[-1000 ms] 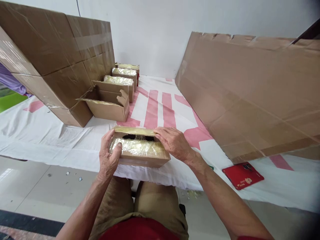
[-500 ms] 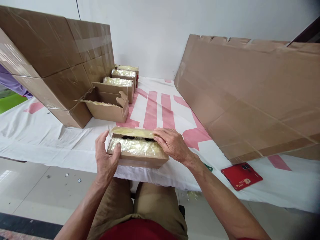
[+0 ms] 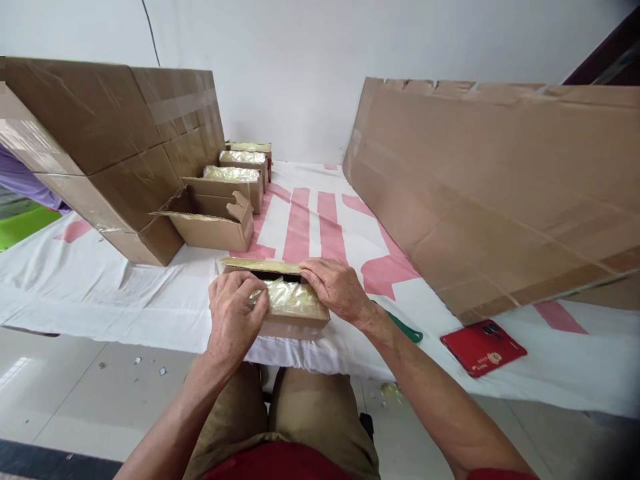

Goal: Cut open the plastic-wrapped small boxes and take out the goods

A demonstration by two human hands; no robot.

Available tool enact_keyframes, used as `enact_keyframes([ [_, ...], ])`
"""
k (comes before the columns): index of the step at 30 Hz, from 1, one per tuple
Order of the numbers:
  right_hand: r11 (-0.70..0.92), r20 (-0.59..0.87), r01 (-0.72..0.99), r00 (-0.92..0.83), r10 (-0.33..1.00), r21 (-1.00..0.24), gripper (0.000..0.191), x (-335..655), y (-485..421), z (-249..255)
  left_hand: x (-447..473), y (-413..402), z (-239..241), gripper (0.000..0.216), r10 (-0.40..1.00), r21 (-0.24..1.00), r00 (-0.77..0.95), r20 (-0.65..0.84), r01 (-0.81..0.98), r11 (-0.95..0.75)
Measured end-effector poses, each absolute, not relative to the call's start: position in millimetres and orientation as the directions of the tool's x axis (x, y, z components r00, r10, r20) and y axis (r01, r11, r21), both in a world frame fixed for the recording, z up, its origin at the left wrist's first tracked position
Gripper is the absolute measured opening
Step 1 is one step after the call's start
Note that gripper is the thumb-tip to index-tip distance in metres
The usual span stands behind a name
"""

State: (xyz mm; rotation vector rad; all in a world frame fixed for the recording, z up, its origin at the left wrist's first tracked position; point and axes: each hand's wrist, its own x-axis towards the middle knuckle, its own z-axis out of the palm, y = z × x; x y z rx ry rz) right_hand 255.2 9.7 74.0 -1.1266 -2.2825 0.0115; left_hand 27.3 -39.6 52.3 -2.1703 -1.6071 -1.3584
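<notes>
A small cardboard box [image 3: 295, 325] sits at the table's near edge in front of me, a dark gap showing between its two top flaps. Shiny yellowish tape [image 3: 293, 298] covers the front flap. My left hand [image 3: 235, 308] is closed, its thumb and fingers pinching the front flap at the left end. The far flap [image 3: 270, 266] stands slightly raised, and my right hand [image 3: 336, 287] grips its right end with bent fingers. What lies inside the box is hidden.
An open cardboard box [image 3: 210, 230] and several taped small boxes [image 3: 243, 157] line the left side, beside stacked large cartons [image 3: 120, 120]. A cardboard sheet [image 3: 500, 193] leans at right. Near my right forearm lie a green-handled object [image 3: 407, 330] and a red phone [image 3: 483, 348].
My left hand has moved right from the box's left end onto its front flap, and its fingers have closed. My right hand stays on the far flap. The view has tilted slightly upward.
</notes>
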Motion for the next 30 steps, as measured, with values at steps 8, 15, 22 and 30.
enact_keyframes([
  [8, 0.606, 0.470, 0.733, -0.436, 0.768, -0.310, 0.027, 253, 12, 75, 21, -45, 38, 0.011, 0.553, 0.335, 0.059, 0.831, 0.741, -0.583],
  [15, 0.572, 0.358, 0.701, -0.450, 0.818, -0.425, 0.020, 254, 9, 85, 19, -44, 32, 0.014, 0.527, 0.340, 0.044, 0.849, 0.718, -0.607],
  [22, 0.478, 0.191, 0.638, -0.467, 0.863, -0.603, 0.023, 259, 16, 116, 18, -54, 36, 0.022, 0.429, 0.267, 0.057, 0.901, 0.707, -0.654],
  [30, 0.464, 0.317, 0.670, -0.340, 0.886, -0.579, 0.033, 256, 24, 110, 7, -97, 53, 0.026, 0.464, 0.166, 0.161, 0.871, 0.793, -0.586],
])
